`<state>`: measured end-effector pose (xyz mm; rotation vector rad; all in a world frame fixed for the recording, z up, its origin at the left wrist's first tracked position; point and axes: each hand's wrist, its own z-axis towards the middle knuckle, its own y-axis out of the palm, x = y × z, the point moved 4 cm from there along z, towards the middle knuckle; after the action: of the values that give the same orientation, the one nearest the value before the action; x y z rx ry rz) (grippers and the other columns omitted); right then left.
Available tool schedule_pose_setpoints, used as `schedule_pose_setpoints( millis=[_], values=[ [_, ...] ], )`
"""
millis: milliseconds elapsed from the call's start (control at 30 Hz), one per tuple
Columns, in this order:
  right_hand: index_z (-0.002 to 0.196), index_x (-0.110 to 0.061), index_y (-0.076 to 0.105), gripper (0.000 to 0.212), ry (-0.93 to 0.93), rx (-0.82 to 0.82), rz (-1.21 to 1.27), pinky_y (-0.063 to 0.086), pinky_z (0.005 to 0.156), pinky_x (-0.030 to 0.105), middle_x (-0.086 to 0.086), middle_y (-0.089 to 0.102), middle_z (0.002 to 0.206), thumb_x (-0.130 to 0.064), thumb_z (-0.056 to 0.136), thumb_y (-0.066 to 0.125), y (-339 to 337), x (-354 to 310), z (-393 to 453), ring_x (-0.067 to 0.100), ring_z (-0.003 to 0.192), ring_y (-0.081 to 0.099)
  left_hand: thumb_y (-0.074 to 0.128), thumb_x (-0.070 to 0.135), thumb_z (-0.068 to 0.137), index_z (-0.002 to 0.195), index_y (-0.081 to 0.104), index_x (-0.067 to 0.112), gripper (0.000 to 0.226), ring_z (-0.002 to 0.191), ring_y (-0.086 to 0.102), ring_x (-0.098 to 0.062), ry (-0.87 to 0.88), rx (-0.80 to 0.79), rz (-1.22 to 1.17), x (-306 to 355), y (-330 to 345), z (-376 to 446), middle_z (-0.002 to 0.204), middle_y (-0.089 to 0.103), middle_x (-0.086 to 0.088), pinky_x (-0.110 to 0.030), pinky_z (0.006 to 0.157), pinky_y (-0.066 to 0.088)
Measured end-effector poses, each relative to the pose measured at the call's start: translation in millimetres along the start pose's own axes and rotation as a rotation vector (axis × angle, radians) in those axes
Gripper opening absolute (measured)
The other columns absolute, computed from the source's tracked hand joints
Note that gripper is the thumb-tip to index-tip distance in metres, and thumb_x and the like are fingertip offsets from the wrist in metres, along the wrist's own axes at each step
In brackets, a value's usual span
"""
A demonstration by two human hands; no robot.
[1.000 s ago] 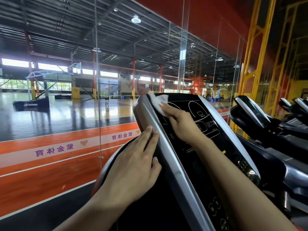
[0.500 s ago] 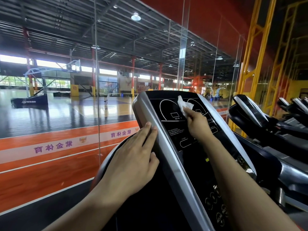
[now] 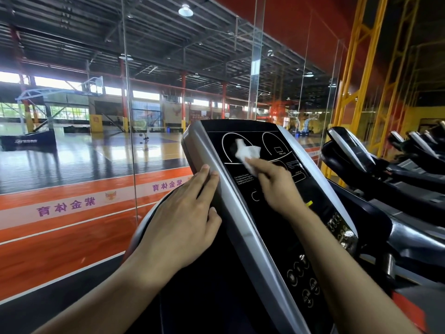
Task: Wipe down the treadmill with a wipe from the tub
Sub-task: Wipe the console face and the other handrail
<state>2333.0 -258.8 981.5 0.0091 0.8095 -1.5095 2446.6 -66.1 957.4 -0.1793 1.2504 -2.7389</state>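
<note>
The treadmill console (image 3: 272, 227) fills the middle of the view, a black panel with white markings inside a silver frame. My right hand (image 3: 277, 186) grips a crumpled white wipe (image 3: 248, 153) and presses it on the upper part of the black panel. My left hand (image 3: 183, 222) lies flat with straight fingers on the console's silver left edge. The tub is not in view.
A glass wall (image 3: 130, 116) stands just beyond the console, with an orange and dark sports floor behind it. More treadmill consoles (image 3: 349, 150) line up to the right. Yellow steel posts (image 3: 346, 92) rise at the right.
My right hand with the wipe swept from the console's top left corner to the right, then back left and lower on the panel. My left hand stayed on the silver edge.
</note>
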Motion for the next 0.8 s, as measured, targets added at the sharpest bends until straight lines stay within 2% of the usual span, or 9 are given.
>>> schedule_pose_setpoints(
  millis=[67, 133, 200, 267, 333, 467, 533, 667, 800],
  values=[
    [0.129, -0.02, 0.07, 0.043, -0.148, -0.059, 0.052, 0.041, 0.11, 0.017, -0.005, 0.064, 0.135, 0.004, 0.096, 0.057, 10, -26, -26, -0.002, 0.124, 0.057, 0.025, 0.044, 0.095, 0.163, 0.016, 0.023, 0.071, 0.155, 0.019, -0.013, -0.001, -0.002, -0.001, -1, 1, 0, 0.171, 0.007, 0.004, -0.026, 0.121, 0.014],
    [0.124, -0.023, 0.073, 0.037, -0.163, 0.024, -0.016, 0.049, 0.099, 0.016, -0.004, 0.072, 0.123, -0.001, 0.094, 0.064, 4, -20, -32, 0.001, 0.114, 0.065, 0.031, 0.041, 0.1, 0.163, 0.016, 0.022, 0.068, 0.155, 0.02, -0.015, 0.004, -0.005, 0.008, 0, 1, 0, 0.171, 0.007, 0.003, -0.03, 0.122, 0.02],
    [0.118, -0.026, 0.074, 0.032, 0.037, 0.129, -0.134, 0.056, 0.087, 0.03, 0.004, 0.077, 0.105, -0.008, 0.093, 0.064, -12, 11, -23, 0.017, 0.096, 0.073, 0.042, 0.036, 0.102, 0.163, 0.02, 0.02, 0.066, 0.153, 0.024, -0.017, 0.005, 0.006, 0.027, 2, -1, -1, 0.171, 0.01, 0.001, -0.032, 0.12, 0.025],
    [0.119, -0.028, 0.072, 0.03, 0.211, 0.161, -0.223, 0.057, 0.087, 0.041, 0.009, 0.077, 0.1, -0.013, 0.096, 0.06, -24, 31, -18, 0.029, 0.094, 0.073, 0.048, 0.031, 0.1, 0.161, 0.027, 0.017, 0.066, 0.151, 0.03, -0.02, 0.003, 0.029, 0.046, 3, -1, -2, 0.169, 0.018, -0.002, -0.033, 0.118, 0.03],
    [0.125, -0.028, 0.069, 0.038, 0.167, 0.126, -0.234, 0.056, 0.091, 0.038, 0.008, 0.076, 0.106, -0.008, 0.094, 0.06, -17, 17, -26, 0.025, 0.096, 0.072, 0.047, 0.03, 0.098, 0.158, 0.035, 0.013, 0.063, 0.148, 0.036, -0.023, 0.013, 0.056, 0.064, 3, -1, -2, 0.166, 0.027, -0.006, -0.033, 0.115, 0.031],
    [0.123, -0.023, 0.072, 0.045, -0.126, 0.022, -0.072, 0.05, 0.095, 0.016, -0.006, 0.072, 0.122, 0.004, 0.089, 0.063, 1, -28, -61, 0.003, 0.101, 0.069, 0.045, 0.029, 0.091, 0.151, 0.045, 0.009, 0.063, 0.141, 0.044, -0.026, 0.073, 0.081, 0.081, 4, 0, -1, 0.158, 0.041, -0.009, -0.037, 0.112, 0.039],
    [0.121, -0.021, 0.074, 0.042, -0.084, 0.066, -0.081, 0.052, 0.094, 0.018, -0.004, 0.073, 0.12, 0.005, 0.089, 0.064, -7, -14, -65, 0.005, 0.099, 0.07, 0.048, 0.025, 0.091, 0.147, 0.051, 0.011, 0.058, 0.137, 0.047, -0.027, 0.163, 0.08, 0.086, 9, 0, -2, 0.153, 0.045, -0.01, -0.039, 0.109, 0.044],
    [0.123, -0.02, 0.073, 0.038, 0.271, 0.15, -0.174, 0.053, 0.095, 0.032, 0.01, 0.076, 0.112, -0.001, 0.092, 0.06, -31, 32, -59, 0.026, 0.1, 0.072, 0.049, 0.02, 0.089, 0.138, 0.061, 0.014, 0.051, 0.135, 0.051, -0.029, 0.286, 0.082, 0.073, 12, -1, -5, 0.149, 0.051, -0.012, -0.035, 0.107, 0.042],
    [0.123, -0.026, 0.073, 0.042, 0.027, 0.002, -0.069, 0.052, 0.101, 0.03, -0.004, 0.072, 0.124, -0.003, 0.09, 0.062, -13, -16, -84, 0.013, 0.109, 0.07, 0.044, 0.026, 0.092, 0.136, 0.064, 0.02, 0.05, 0.134, 0.051, -0.028, 0.333, 0.054, 0.075, 12, -1, -6, 0.149, 0.051, -0.011, -0.035, 0.108, 0.042]
  ],
)
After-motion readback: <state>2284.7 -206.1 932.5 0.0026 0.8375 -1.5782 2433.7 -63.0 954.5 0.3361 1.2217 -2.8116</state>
